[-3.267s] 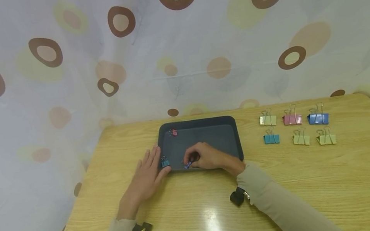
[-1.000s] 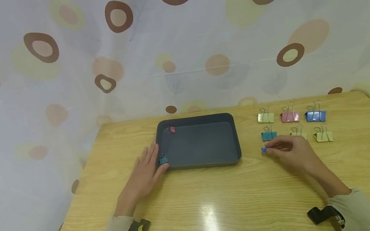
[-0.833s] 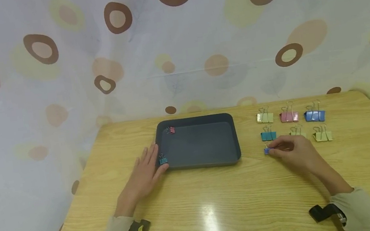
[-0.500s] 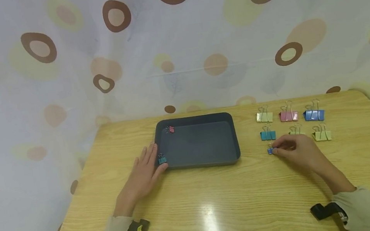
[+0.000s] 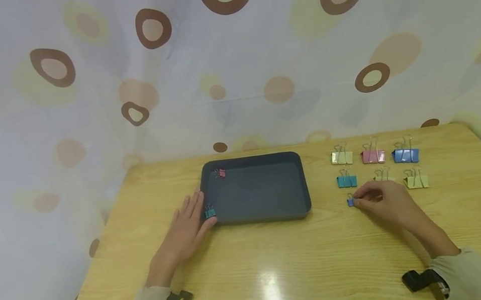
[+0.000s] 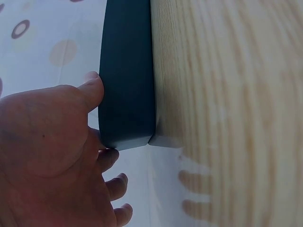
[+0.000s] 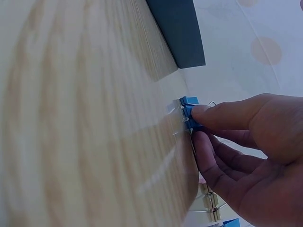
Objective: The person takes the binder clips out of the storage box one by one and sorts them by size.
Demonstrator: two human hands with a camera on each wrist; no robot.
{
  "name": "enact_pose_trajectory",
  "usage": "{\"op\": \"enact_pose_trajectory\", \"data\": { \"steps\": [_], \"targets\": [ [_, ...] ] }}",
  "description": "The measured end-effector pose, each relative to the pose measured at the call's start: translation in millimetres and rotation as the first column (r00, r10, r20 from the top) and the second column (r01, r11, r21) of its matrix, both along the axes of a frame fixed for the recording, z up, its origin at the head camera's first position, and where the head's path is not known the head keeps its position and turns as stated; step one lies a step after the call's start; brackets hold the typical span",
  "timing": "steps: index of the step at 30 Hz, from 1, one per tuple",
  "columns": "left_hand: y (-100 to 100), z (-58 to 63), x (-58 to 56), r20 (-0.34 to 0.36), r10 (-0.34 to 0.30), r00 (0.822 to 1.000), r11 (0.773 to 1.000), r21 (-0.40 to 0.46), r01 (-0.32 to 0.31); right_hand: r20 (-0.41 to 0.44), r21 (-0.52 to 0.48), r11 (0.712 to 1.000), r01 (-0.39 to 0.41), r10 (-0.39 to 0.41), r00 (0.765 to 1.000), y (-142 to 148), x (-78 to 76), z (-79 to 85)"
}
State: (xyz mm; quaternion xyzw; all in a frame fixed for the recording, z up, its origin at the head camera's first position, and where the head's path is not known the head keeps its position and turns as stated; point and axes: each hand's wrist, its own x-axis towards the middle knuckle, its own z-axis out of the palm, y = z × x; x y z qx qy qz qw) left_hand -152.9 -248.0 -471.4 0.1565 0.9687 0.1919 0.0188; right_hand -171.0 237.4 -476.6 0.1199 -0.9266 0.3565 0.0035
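Note:
On the tabletop right of the tray, my right hand (image 5: 389,204) pinches a small blue binder clip (image 5: 350,202) between thumb and index finger. The right wrist view has the clip (image 7: 188,112) down at the wood surface, its body partly behind the thumb. My left hand (image 5: 183,233) rests with straight fingers against the left side of the dark tray (image 5: 255,193), its thumb at the front left corner. Inside the tray lie a small pink binder clip (image 5: 222,173) at the back left and a small teal binder clip (image 5: 210,213) near that thumb.
Behind the right hand, larger binder clips stand in two rows: pale yellow (image 5: 342,158), pink (image 5: 373,157) and blue (image 5: 406,155) at the back, teal (image 5: 347,181) and two yellow-green ones (image 5: 416,181) in front. A patterned curtain (image 5: 273,54) borders the table.
My right hand has carried the small blue binder clip out of the tray to the table at the right, then turned it slightly in front of the teal clip. The left hand has stayed at the tray.

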Motion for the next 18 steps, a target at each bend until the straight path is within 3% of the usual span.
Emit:
{"op": "enact_pose_trajectory", "data": {
  "steps": [11, 18],
  "targets": [
    [-0.5, -3.6, 1.6, -0.001, 0.006, 1.000, 1.000, 0.010, -0.006, -0.008, -0.016, 1.000, 0.008, -0.008, 1.000, 2.5, -1.2, 4.4],
    [1.1, -1.6, 1.7, 0.007, 0.003, 1.000, 0.999, 0.031, -0.004, -0.134, -0.122, 0.992, -0.034, 0.017, 0.991, -2.6, 1.8, 15.9]
  ]
}}
